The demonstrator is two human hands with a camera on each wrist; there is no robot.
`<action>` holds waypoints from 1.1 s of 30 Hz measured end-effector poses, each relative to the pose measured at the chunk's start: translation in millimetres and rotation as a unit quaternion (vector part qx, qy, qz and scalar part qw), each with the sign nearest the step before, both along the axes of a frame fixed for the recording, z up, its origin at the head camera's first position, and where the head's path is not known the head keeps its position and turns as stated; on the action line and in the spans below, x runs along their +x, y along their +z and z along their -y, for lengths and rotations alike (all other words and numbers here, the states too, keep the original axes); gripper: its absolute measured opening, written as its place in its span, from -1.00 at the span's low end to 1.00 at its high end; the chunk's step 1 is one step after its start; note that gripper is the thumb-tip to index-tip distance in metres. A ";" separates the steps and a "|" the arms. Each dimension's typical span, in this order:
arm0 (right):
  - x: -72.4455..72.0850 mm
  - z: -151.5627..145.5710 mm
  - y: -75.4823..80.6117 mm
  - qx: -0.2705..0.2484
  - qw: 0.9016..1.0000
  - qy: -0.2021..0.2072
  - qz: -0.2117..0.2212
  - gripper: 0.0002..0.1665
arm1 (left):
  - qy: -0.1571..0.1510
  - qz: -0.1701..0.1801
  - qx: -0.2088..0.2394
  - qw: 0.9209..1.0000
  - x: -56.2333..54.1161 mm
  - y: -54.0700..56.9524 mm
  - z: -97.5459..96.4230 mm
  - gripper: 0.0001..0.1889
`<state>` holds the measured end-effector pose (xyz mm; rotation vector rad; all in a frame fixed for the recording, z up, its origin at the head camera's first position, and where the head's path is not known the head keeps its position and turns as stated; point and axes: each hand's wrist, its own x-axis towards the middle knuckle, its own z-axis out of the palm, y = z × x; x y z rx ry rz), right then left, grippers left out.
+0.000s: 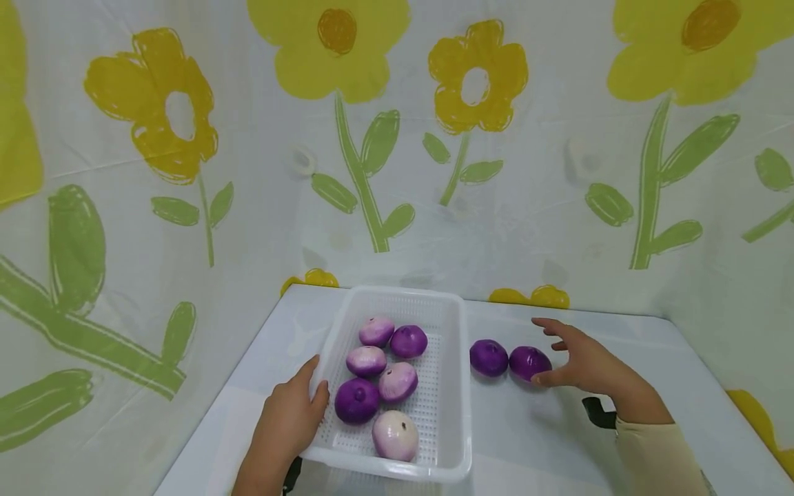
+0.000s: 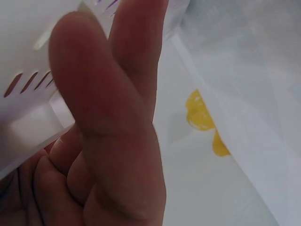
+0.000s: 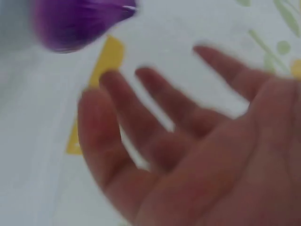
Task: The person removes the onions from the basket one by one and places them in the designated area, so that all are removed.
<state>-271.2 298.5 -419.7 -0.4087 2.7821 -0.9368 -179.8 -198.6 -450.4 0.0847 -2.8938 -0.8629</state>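
Note:
A white plastic basket (image 1: pixel 455 386) holds several purple-and-white onions (image 1: pixel 397 383) in the head view. At its left side my left hand (image 1: pixel 287 417) grips the wall, thumb near the rim. In the left wrist view, fingers of the left hand (image 2: pixel 117 122) lie against the slotted basket wall (image 2: pixel 23 108). On the table right of the basket, two dark purple onions sit side by side: a left onion (image 1: pixel 488 358) and a right onion (image 1: pixel 526 363). My right hand (image 1: pixel 586 362) is spread beside the right onion, thumb tip low at its edge. The right wrist view shows an onion (image 3: pixel 77 21) apart from the fingers.
The white table (image 1: pixel 515 441) ends at the back against a hanging cloth (image 1: pixel 533 227) printed with yellow flowers. The same cloth closes off the left and right sides.

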 end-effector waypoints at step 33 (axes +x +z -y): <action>-21.0 195.0 57.6 -0.075 0.858 0.501 0.090 0.02 | 0.006 -0.009 -0.004 1.000 0.5 0.0 0.6 -0.40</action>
